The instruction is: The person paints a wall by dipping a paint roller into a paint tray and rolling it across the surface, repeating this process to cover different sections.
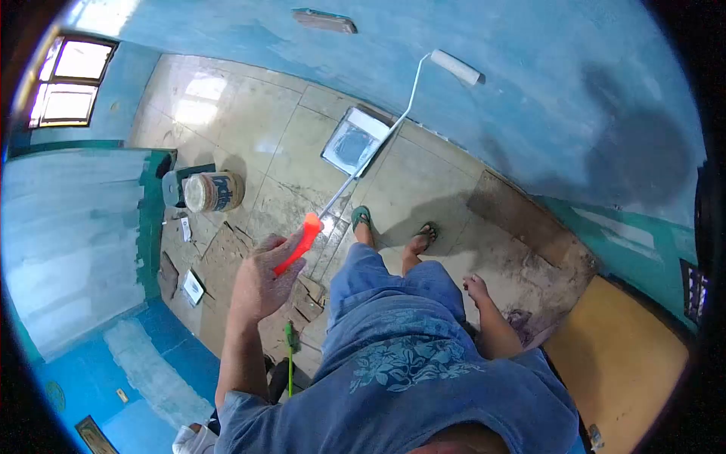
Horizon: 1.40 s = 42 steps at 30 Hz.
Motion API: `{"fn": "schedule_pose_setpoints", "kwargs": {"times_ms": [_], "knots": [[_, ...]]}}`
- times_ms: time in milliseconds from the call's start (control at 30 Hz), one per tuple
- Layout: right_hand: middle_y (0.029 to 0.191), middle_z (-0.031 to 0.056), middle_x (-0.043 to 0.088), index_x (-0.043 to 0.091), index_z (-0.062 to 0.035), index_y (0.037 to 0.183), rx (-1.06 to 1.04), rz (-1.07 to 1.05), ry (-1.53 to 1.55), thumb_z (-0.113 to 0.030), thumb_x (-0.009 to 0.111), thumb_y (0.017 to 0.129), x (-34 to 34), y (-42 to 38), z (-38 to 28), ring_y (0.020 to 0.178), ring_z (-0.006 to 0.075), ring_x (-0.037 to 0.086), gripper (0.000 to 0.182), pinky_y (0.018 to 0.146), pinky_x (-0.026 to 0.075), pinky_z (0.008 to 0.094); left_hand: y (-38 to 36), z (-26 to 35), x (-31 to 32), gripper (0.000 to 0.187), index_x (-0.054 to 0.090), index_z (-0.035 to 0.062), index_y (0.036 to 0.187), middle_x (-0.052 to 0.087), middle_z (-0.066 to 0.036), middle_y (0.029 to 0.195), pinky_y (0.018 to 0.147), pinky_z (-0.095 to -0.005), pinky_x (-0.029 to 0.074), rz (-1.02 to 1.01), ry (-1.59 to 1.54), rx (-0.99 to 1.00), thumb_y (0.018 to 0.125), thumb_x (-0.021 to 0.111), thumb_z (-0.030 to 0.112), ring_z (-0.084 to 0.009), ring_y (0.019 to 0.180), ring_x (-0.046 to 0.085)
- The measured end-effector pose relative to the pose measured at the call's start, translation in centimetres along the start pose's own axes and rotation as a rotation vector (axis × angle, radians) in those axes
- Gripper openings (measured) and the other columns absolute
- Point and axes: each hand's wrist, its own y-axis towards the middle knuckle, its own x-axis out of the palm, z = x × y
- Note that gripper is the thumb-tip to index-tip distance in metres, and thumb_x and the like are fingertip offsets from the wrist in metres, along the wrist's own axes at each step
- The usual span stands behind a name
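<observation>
Paint roller [456, 66] lay across the upper middle of the view, its white cover toward one o'clock, against or just beside the streaky blue wall [529, 68]; contact could not be told for certain. Its bent metal rod ran back down toward the red handle [305, 244], near eight o'clock.

The left hand [266, 276], at eight o'clock, was partly closed around that handle, the fingers loosely curled rather than clenched. The right hand [476, 289], at four o'clock, hung half open beside the body, its fingers slightly bent, with nothing visible in it; the blue shorts [363, 280] were nearest.

The paint tray [349, 144] sat on the tiled floor [265, 98] at twelve o'clock, the rod passing over it in the view. A bucket [215, 192] stood toward ten o'clock. Two sandaled feet [363, 221] were planted between the tray and the body.

The step in hand looked like working the cover along the wall. A further pass would, by judgement, have called for a steady hold on the handle, the cover flat to the wall with even pressure, and feet well apart from the tray.
</observation>
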Motion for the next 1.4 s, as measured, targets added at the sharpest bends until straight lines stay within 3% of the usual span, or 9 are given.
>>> {"fn": "schedule_pose_setpoints", "kwargs": {"times_ms": [200, 467, 600, 767, 933, 1000, 1167, 1233, 1400], "knots": [[0.076, 0.0004, 0.058, 0.062, -0.0082, 0.097, -0.042, 0.008, 0.110, -0.022, 0.052, 0.086, 0.0, -0.5, -3.9, 0.067, 0.0101, 0.054, 0.020, 0.055, 0.041, 0.0243, 1.2, -3.9, -2.1, 0.046, 0.057, 0.0135, 0.121, 0.059, -0.015, 0.090, 0.070, -0.0342, 0.046, -0.032, 0.121, -0.075, 0.077, 0.065, 0.009, -0.0310, 0.080, 0.059], [0.080, 0.0019, 0.061, 0.062, -0.0061, 0.100, 0.063, 0.035, 0.048, -0.021, 0.052, 0.085, 3.3, -4.0, -1.8, 0.069, 0.0107, 0.056, 0.023, 0.057, 0.043, 0.0245, 12.7, -11.9, 0.9, 0.045, 0.056, 0.0143, 0.122, 0.058, -0.017, 0.090, 0.071, -0.0374, 0.045, -0.039, 0.073, 0.032, 0.078, 0.063, 0.012, -0.0347, 0.083, 0.058], [0.081, 0.0027, 0.062, 0.062, -0.0085, 0.103, 0.092, 0.022, -0.059, -0.022, 0.051, 0.086, 5.3, -5.2, -1.0, 0.071, 0.0118, 0.058, 0.024, 0.058, 0.044, 0.0246, 19.3, -16.6, 8.4, 0.041, 0.057, 0.0129, 0.119, 0.058, -0.020, 0.092, 0.074, -0.0450, 0.045, -0.122, 0.092, 0.051, 0.078, 0.062, 0.020, -0.0391, 0.086, 0.058], [0.089, 0.0048, 0.063, 0.061, -0.0092, 0.103, -0.016, -0.029, 0.007, -0.027, 0.051, 0.088, 8.9, -6.2, -2.3, 0.083, 0.0157, 0.059, 0.026, 0.068, 0.046, 0.0310, 27.0, -21.8, 20.1, 0.034, 0.061, 0.0110, 0.110, 0.060, -0.022, 0.096, 0.078, -0.0464, 0.047, -0.221, 0.018, -0.082, 0.078, 0.061, 0.021, -0.0403, 0.091, 0.058], [0.090, 0.0046, 0.063, 0.061, -0.0075, 0.099, 0.074, 0.025, -0.088, -0.025, 0.051, 0.087, 12.6, -6.4, -7.2, 0.082, 0.0156, 0.059, 0.024, 0.068, 0.044, 0.0288, 30.6, -25.7, 26.3, 0.028, 0.061, 0.0098, 0.105, 0.064, -0.019, 0.095, 0.078, -0.0456, 0.049, -0.237, -0.019, -0.057, 0.079, 0.060, 0.020, -0.0367, 0.090, 0.061], [0.090, 0.0040, 0.063, 0.061, -0.0068, 0.098, 0.012, -0.008, -0.048, -0.022, 0.051, 0.084, 13.3, -6.9, -10.3, 0.081, 0.0144, 0.058, 0.023, 0.067, 0.043, 0.0279, 29.4, -26.3, 25.0, 0.026, 0.062, 0.0093, 0.103, 0.064, -0.019, 0.094, 0.077, -0.0462, 0.049, -0.227, -0.060, -0.062, 0.080, 0.059, 0.020, -0.0374, 0.090, 0.061], [0.082, 0.0019, 0.060, 0.062, -0.0077, 0.095, 0.051, 0.041, -0.016, -0.018, 0.053, 0.082, 13.8, -4.7, -12.1, 0.077, 0.0115, 0.056, 0.019, 0.064, 0.041, 0.0260, 20.2, -26.0, 8.6, 0.042, 0.057, 0.0117, 0.119, 0.060, -0.020, 0.095, 0.073, -0.0455, 0.048, -0.051, -0.158, -0.015, 0.078, 0.062, 0.020, -0.0394, 0.086, 0.060], [0.082, 0.0020, 0.060, 0.062, -0.0073, 0.095, 0.014, 0.054, -0.015, -0.017, 0.053, 0.082, 13.8, -4.1, -13.2, 0.077, 0.0111, 0.055, 0.019, 0.064, 0.041, 0.0253, 17.5, -25.5, 1.5, 0.049, 0.054, 0.0043, 0.122, 0.061, -0.020, 0.094, 0.072, -0.0426, 0.048, -0.042, -0.184, -0.006, 0.077, 0.065, 0.019, -0.0395, 0.085, 0.059], [0.085, 0.0035, 0.062, 0.063, -0.0045, 0.096, 0.025, 0.126, -0.041, -0.015, 0.051, 0.086, 14.7, -2.6, -15.4, 0.075, 0.0121, 0.055, 0.019, 0.067, 0.043, 0.0257, 14.9, -26.1, -8.2, 0.046, 0.055, 0.0028, 0.121, 0.061, -0.021, 0.092, 0.074, -0.0404, 0.047, -0.075, -0.160, -0.077, 0.077, 0.065, 0.014, -0.0387, 0.084, 0.060]]}}
